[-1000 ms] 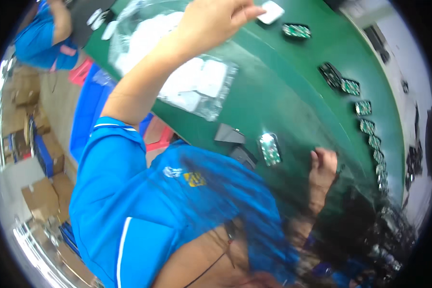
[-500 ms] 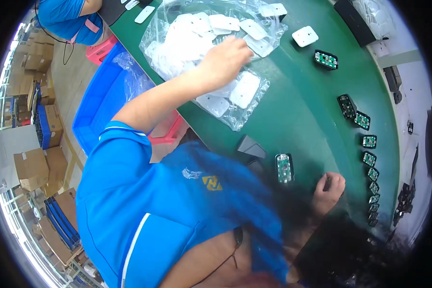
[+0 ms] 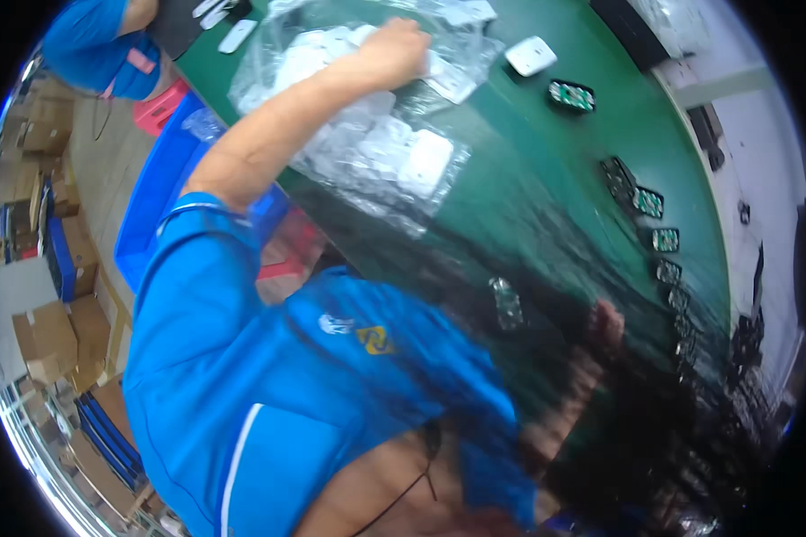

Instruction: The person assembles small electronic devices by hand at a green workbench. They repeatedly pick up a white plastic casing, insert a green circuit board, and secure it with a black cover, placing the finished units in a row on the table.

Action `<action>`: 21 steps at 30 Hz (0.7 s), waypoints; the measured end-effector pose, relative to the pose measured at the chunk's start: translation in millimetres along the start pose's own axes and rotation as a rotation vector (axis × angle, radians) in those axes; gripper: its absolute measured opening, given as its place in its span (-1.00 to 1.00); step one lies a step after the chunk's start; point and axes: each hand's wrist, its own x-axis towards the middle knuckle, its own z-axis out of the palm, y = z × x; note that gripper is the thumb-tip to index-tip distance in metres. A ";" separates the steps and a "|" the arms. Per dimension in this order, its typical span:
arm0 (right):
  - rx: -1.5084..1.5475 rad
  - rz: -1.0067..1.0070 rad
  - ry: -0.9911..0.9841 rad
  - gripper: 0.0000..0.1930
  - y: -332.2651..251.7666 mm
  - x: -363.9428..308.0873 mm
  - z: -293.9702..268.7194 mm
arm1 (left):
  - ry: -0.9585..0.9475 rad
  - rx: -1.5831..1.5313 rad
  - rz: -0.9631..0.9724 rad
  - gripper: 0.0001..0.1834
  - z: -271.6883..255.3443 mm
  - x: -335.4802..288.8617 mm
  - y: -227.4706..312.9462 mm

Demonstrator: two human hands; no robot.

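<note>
My left hand (image 3: 398, 54) reaches into the mouth of a clear plastic bag (image 3: 394, 204) full of white plastic covers (image 3: 426, 164). Its fingers curl downward at the far side of the pile; whatever they hold is hidden beneath them. My right hand (image 3: 609, 324) hovers over or rests on the green table at the right, blurred and partly covered by dark strands of hair, so its fingers are unclear. Left of it lies a black housing with a circuit board (image 3: 507, 304), also veiled by the strands.
Black housings with green boards (image 3: 665, 240) form a row along the table's right side; another (image 3: 571, 96) lies farther off beside a white cover (image 3: 530, 56). A blue bin (image 3: 143, 210) and a red stool (image 3: 159, 106) stand left. Another person's blue sleeve (image 3: 81, 40) shows at top left.
My left hand has moved farther over the bag. The whole view has shifted slightly, and dark strands now sweep across the table, hiding the grey wedge-shaped piece and blurring my right hand.
</note>
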 end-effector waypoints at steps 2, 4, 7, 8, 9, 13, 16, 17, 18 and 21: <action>0.129 0.088 0.035 -0.85 -10.8 5.4 -4.4 | 0.072 0.005 0.034 -0.65 -4.7 -8.4 -2.4; 0.420 0.366 0.069 -0.91 -13.6 5.3 -4.6 | 0.168 -0.096 0.050 -0.68 -2.9 -13.1 -1.4; 0.711 0.518 0.049 -0.94 -9.5 11.8 -4.6 | 0.249 -0.128 -0.083 -0.73 -12.4 -30.0 4.7; 0.728 0.529 0.065 -0.93 -10.3 12.1 -3.8 | 0.323 -0.173 -0.069 -0.73 -16.6 -33.7 13.7; 0.745 0.538 0.069 -0.92 -11.1 14.4 -4.4 | 0.390 -0.218 -0.066 -0.72 -22.0 -40.0 20.0; 0.890 0.575 0.148 -0.90 -19.9 14.1 -11.5 | 0.208 -0.658 -0.291 -0.76 -70.9 -62.4 88.1; 1.026 0.464 0.131 -0.82 -58.1 26.8 -13.0 | 0.310 -0.881 0.168 -0.71 -53.5 -75.1 141.0; 1.062 0.429 0.127 -0.79 -73.2 30.8 -14.1 | 0.303 -0.878 0.284 -0.71 -53.2 -73.9 160.6; 1.045 0.421 0.125 -0.75 -86.6 32.6 -12.6 | 0.263 -0.865 0.303 -0.73 -56.9 -73.9 179.4; 1.137 0.341 0.130 -0.76 -111.7 35.2 -7.2 | 0.298 -0.844 0.349 -0.74 -63.5 -71.8 218.3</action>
